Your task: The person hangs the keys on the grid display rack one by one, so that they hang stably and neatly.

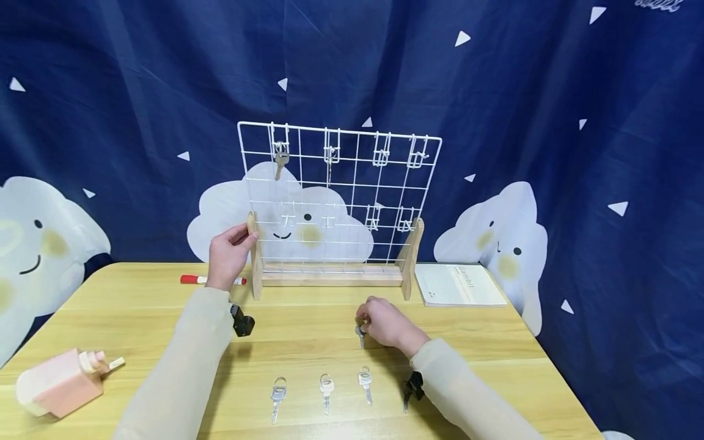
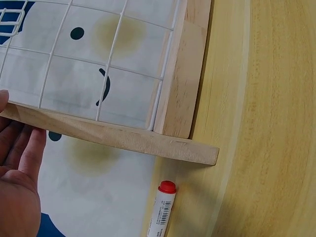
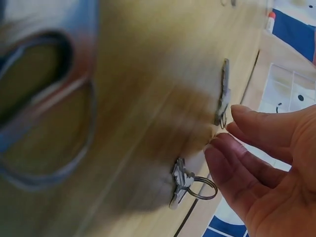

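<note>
My left hand [image 1: 228,252] grips the left wooden post [image 1: 255,256] of a white wire grid rack [image 1: 341,183], thumb on one side and fingers [image 2: 33,153] on the other. Low over the table, my right hand [image 1: 387,322] pinches the ring end of a silver key [image 1: 360,337] with its fingertips. The right wrist view shows that key [image 3: 224,91] by the thumb. A second key with a ring [image 3: 181,182] lies below the fingers there; the hand hides it in the head view. Two keys hang on the rack's upper hooks, one flat [image 1: 281,162], one edge-on [image 1: 329,168].
Nearer me lie a left key [image 1: 278,394], a middle key [image 1: 327,388] and a right key [image 1: 365,382]. Another key [image 1: 406,403] is partly behind the right wrist camera. A red-capped marker [image 1: 192,279], a notebook [image 1: 461,285] and a pink bottle [image 1: 63,382] stand or lie around.
</note>
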Available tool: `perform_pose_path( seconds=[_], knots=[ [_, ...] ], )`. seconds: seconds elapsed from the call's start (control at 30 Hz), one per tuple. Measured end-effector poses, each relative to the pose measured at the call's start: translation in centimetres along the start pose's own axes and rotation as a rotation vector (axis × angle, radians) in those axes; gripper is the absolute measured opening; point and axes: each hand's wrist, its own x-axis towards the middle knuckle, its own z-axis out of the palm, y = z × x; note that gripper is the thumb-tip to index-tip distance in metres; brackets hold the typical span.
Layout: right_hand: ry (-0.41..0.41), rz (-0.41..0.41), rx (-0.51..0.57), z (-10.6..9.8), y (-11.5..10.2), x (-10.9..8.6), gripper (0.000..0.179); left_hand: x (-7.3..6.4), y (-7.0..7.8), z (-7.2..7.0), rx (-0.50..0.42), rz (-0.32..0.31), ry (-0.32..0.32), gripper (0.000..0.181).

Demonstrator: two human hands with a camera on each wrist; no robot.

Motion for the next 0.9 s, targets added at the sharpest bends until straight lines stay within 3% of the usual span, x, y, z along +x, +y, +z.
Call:
perform_pose_path(
  seconds=[0.37,0.7,0.9],
  knots=[
    [0.004,-0.020,0.017,0.4,0.2,0.0,0.021,-0.1,-0.1,0.1,0.015,-0.005,-0.004,0.047],
    [-0.017,0.004,0.189,0.2,0.6,0.0,0.022,0.0,-0.3,0.1,0.015,0.022,-0.002,0.047],
    [0.024,-0.030,0.237,-0.9,0.5,-0.1,0.016,0.1,-0.4,0.1,0.009,0.031,-0.002,0.046]
  ],
)
